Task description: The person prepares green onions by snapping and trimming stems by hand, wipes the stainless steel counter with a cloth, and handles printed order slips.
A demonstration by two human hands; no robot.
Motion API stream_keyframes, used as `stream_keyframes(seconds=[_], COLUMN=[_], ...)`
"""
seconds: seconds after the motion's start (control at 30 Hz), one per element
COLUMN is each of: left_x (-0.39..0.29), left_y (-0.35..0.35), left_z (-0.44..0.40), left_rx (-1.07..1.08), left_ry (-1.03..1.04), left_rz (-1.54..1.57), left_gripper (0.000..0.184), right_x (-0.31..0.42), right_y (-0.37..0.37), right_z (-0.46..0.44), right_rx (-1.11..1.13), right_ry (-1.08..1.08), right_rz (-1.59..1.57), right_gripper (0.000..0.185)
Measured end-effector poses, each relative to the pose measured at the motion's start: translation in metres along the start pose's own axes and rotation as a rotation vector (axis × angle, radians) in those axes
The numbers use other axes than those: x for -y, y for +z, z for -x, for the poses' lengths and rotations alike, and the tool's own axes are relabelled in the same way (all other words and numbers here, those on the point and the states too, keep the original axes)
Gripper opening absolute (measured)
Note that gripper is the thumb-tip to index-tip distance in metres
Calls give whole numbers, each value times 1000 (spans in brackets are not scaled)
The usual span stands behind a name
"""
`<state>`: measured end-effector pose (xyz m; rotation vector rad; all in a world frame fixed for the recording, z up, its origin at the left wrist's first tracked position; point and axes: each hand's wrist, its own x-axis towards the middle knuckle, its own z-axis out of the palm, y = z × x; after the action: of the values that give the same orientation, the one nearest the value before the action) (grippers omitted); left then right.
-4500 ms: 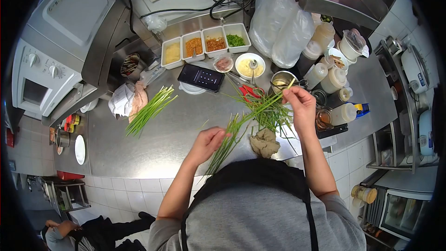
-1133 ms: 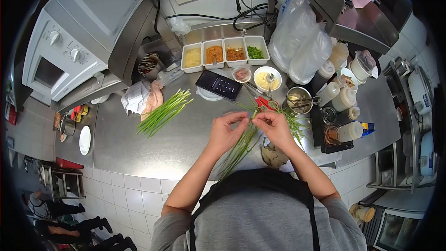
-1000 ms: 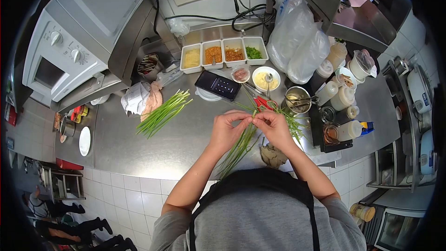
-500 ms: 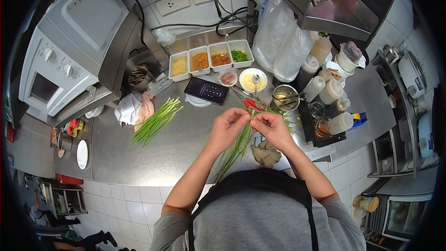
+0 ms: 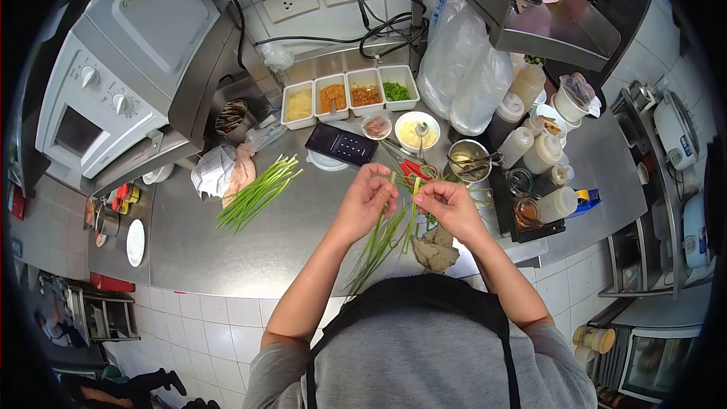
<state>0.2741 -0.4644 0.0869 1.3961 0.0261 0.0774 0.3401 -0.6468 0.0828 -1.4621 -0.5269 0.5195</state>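
Note:
Over the steel counter, my right hand (image 5: 448, 206) pinches a green onion stalk (image 5: 415, 195) that hangs down from its fingertips. My left hand (image 5: 366, 201), a short way apart from it, has curled fingers closed on a thin pale-green onion strip (image 5: 392, 179). Loose green onions (image 5: 372, 256) lie below both hands. A neat bundle of green onions (image 5: 259, 193) rests farther left. Red-handled scissors (image 5: 418, 172) lie just beyond my hands, partly hidden. Near my right wrist sits a crumpled grey-brown lump (image 5: 435, 250), perhaps cloth.
Four white tubs (image 5: 331, 98) of toppings line the back. In front are a phone (image 5: 340, 144) and a white bowl (image 5: 417, 132). A metal pot (image 5: 468, 160) and a black tray of bottles (image 5: 536, 229) stand right. A microwave (image 5: 98, 106) is at left.
My hands have drawn apart from touching at the fingertips. The right one keeps a stalk in its pinch, and the left has moved slightly up and away. The view has shifted a little.

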Motion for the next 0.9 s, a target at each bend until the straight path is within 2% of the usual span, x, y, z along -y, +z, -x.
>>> stream_keyframes(seconds=[0.1,0.2,0.4,0.47,0.6,0.67,0.77,0.9], left_x=[-13,9,-2,1,2,2,-2,0], left_y=[19,13,9,5,2,2,2,-2], left_z=[7,5,9,10,8,7,9,13], left_rx=[6,89,-3,-1,0,-2,-16,-12], left_ry=[-74,-58,-186,-194,-178,-155,-154,-146], left_rz=[69,-162,-159,-122,-87,-117,-206,-326], left_gripper=[16,18,13,13,15,16,15,14], right_x=[0,1,-1,0,4,7,-3,1], right_y=[3,4,3,3,7,15,14,16], right_z=[0,-1,-3,-6,-8,-9,-13,-14], right_rx=[-15,-24,-8,-52,5,30,7,-62], right_ry=[-13,-12,22,14,48,37,-58,-14], right_rz=[-28,-43,-64,-104,-114,-144,-13,-38], right_gripper=[12,12,12,11,11,11,8,9])
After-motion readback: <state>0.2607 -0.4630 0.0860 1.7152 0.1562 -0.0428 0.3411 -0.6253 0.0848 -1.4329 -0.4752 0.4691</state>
